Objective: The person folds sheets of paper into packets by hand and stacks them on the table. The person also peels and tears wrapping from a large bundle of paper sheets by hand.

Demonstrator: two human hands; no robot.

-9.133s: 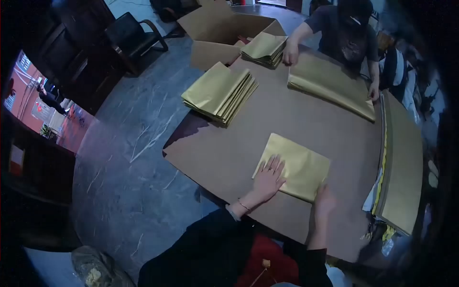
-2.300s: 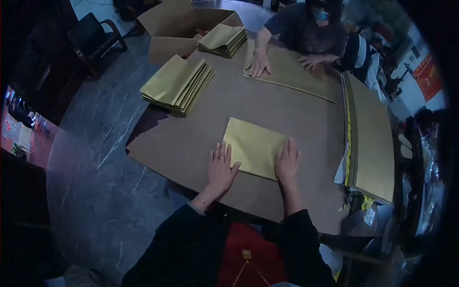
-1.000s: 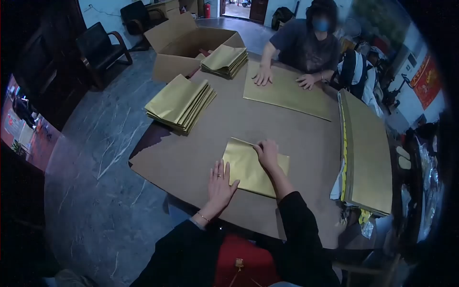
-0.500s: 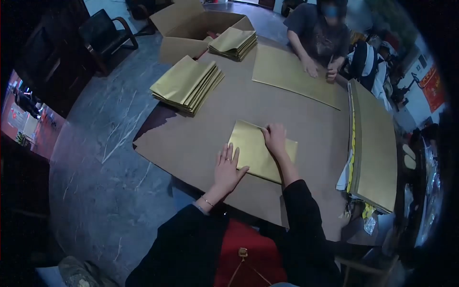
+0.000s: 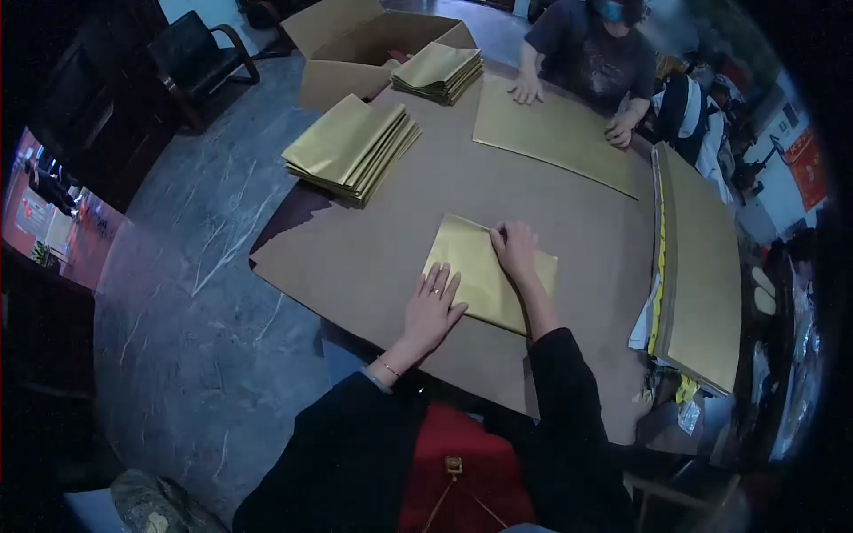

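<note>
A folded sheet of gold paper lies on the brown board-covered table in front of me. My left hand rests flat on its near left part, fingers stretched out and palm partly off the edge. At the paper's far edge, right of the middle, my right hand is closed, its fingers curled down over that edge. Its fingertips are partly hidden. My right forearm crosses above the paper's right side.
Two stacks of folded gold paper lie at the far left, near an open cardboard box. Across the table, a co-worker has both hands on a large gold sheet. A thick pile of gold sheets stands along the right edge.
My hands stay in nearly the same places on the folded paper. The co-worker's hands have spread apart, one moving left across the large sheet. The view has shifted slightly.
</note>
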